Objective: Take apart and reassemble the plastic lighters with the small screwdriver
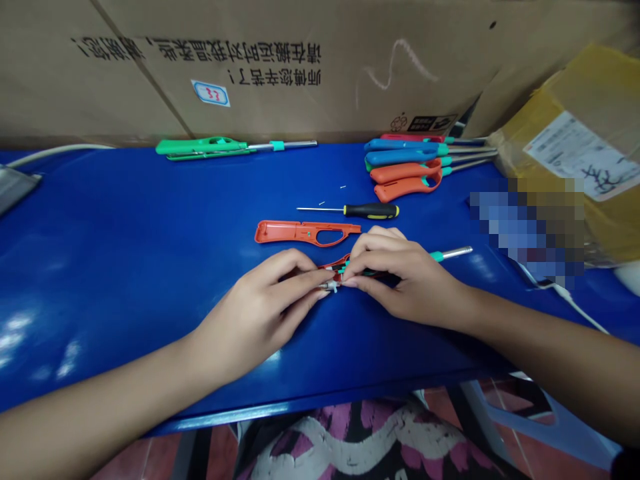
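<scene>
An opened orange long-nosed lighter point(337, 261) lies between my hands, its metal nozzle point(457, 252) with a teal collar pointing right. My left hand point(273, 293) pinches its left end, where a small white part point(330, 285) sticks out at the fingertips. From the right, my right hand point(400, 273) is closed over the lighter's middle, thumb and forefinger pressed together near the white part. What lies between those fingertips is too small to make out. Just behind sits the loose orange casing half point(305, 233), inner side up.
Behind the casing lie a black-and-yellow screwdriver point(373, 211) and two tiny screws point(321, 203). Several blue and orange lighters point(407, 173) rest at the back right, a green lighter point(200, 147) at the back left. A large cardboard box point(280, 107) and a yellow-taped parcel point(555, 113) border the blue table point(125, 267).
</scene>
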The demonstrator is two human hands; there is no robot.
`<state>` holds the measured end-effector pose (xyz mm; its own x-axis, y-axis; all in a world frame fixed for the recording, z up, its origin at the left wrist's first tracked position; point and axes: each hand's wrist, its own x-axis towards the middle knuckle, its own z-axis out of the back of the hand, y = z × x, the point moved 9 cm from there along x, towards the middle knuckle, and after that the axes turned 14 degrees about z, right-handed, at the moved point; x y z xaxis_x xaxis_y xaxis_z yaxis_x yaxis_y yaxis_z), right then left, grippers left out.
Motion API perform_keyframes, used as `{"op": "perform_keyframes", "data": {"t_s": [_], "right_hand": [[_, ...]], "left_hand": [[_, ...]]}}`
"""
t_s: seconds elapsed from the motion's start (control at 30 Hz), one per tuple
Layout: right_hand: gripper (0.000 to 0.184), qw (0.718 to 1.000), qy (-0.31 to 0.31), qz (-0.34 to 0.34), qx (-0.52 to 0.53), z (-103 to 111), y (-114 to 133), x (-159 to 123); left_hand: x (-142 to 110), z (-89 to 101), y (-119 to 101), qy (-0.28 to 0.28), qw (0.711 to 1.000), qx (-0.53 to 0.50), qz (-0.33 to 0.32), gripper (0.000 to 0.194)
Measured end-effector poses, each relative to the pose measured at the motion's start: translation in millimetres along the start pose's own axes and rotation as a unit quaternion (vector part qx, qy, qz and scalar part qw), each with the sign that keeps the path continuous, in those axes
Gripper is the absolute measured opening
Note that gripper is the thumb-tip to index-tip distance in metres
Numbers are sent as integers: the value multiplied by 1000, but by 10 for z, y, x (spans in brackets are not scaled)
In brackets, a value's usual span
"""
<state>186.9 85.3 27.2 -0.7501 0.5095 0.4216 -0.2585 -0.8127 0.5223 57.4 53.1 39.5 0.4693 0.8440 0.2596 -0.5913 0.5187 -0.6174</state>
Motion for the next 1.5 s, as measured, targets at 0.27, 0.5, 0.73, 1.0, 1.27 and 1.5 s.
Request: {"op": "perform_keyframes", "data": {"t_s": [0.27,0.5,0.73,1.0,1.27,1.5], "right_hand": [[10,1000,11,0,-1,-21,6,15],[10,1000,19,-1,-5,-25,3,5],[11,1000,23,-2,-3,-37,-4,0],[11,1000,28,-6,-3,-47,-9,6],[11,999,32,-5,-2,-41,-8,0],[12,999,33,-3,-1,-49,-6,6]], "left_hand": [[-1,10,18,-8,1000,-12,9,28],[10,13,-6,-3,1000,-8,6,26],[4,-24,25,5,1000,-5,11,26],[22,-23,18,2,1000,-11,12,27],[0,-24,19,9,1000,-12,10,27],[13,-28,15,4,1000,-14,11,26]]}}
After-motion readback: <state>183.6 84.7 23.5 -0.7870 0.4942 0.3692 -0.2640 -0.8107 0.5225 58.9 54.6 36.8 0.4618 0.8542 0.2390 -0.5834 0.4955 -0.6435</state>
